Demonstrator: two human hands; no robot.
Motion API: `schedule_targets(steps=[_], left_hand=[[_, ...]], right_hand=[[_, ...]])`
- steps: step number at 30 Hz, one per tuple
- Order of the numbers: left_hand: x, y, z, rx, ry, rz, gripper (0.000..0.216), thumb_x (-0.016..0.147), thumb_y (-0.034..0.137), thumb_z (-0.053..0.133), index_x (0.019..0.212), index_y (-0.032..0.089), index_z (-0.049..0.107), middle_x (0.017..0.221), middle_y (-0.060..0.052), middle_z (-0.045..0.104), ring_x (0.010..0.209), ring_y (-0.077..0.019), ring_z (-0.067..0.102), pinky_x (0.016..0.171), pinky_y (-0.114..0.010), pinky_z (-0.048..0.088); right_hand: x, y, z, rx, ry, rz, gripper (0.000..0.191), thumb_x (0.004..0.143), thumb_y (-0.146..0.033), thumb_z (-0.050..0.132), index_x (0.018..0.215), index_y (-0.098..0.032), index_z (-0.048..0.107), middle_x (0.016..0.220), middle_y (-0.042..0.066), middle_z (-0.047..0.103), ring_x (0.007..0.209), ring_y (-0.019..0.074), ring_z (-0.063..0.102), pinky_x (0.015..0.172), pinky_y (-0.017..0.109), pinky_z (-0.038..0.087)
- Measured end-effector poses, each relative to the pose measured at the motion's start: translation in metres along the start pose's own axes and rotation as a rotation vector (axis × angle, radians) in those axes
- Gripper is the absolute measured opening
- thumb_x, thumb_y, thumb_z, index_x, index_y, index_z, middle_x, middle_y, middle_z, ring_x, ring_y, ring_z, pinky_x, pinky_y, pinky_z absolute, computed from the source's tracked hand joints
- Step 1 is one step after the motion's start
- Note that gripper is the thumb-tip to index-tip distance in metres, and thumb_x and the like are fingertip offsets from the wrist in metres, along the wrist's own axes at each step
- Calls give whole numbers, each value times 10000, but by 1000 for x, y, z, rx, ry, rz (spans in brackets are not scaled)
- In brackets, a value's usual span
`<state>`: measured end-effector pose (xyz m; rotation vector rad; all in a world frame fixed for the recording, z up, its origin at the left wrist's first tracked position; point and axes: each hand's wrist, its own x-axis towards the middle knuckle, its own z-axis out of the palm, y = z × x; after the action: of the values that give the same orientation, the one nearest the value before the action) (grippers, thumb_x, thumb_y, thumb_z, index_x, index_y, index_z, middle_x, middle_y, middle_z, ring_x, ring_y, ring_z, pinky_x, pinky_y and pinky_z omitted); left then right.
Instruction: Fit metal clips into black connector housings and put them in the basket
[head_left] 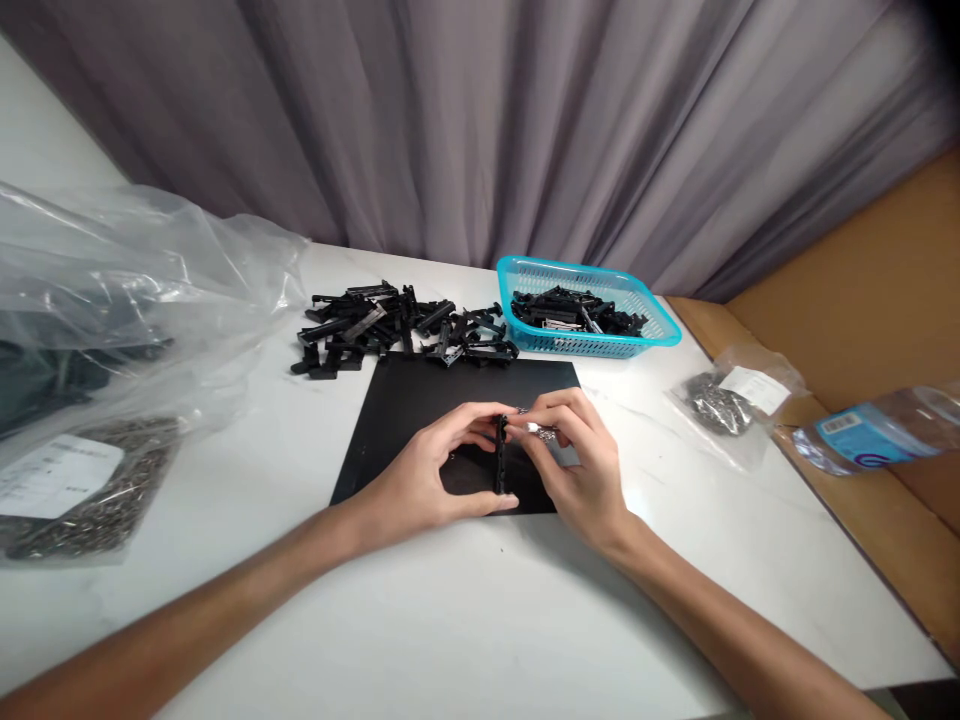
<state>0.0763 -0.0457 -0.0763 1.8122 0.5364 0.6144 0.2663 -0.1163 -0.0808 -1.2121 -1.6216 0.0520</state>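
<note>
My left hand (427, 465) has its grip closed on a narrow black plastic strip (501, 460), the thumb at the near end and the fingers at the far end, with a hollow of open space between them. The strip's long axis runs away from me over the black mat (420, 400), almost straight ahead; I cannot tell whether it touches the mat or is held just above it.

My right hand (583, 460) is the nearer one to the strip's far end. It comes in from the right, its fingertips bunched at that end, with a few small silvery pieces (547, 435) tucked between finger and thumb. So the strip lies just left of this right-hand grip, which crosses its length from the side. I cannot make out how the fingertips meet the plastic.

Beyond the mat, on the counter (450, 610), lie a pile of black parts (345, 325) and a blue basket (592, 350) of more.
</note>
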Motion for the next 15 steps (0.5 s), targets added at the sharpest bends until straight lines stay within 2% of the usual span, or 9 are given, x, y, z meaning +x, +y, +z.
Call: schedule_targets(steps=[7,15], left_hand=[[0,-1,0,46,1,17,737,766,368,887,1394,280,513,1344,-56,621,1160,-222,622,1068,-414,529],[0,-1,-2,83,5,46,734,764,384,890,1388,268,523,1326,-62,633,1157,-228,626,1041,-408,538]], right_hand=[[-2,-2,5,-5,50,-30,232,935,-7,597,967,-224,674,918,26,601,813,166,599,619,296,461],[-1,-2,3,-43,70,-25,221,924,-37,659,1024,-230,695,905,26,620,803,173,612,629,310,487]])
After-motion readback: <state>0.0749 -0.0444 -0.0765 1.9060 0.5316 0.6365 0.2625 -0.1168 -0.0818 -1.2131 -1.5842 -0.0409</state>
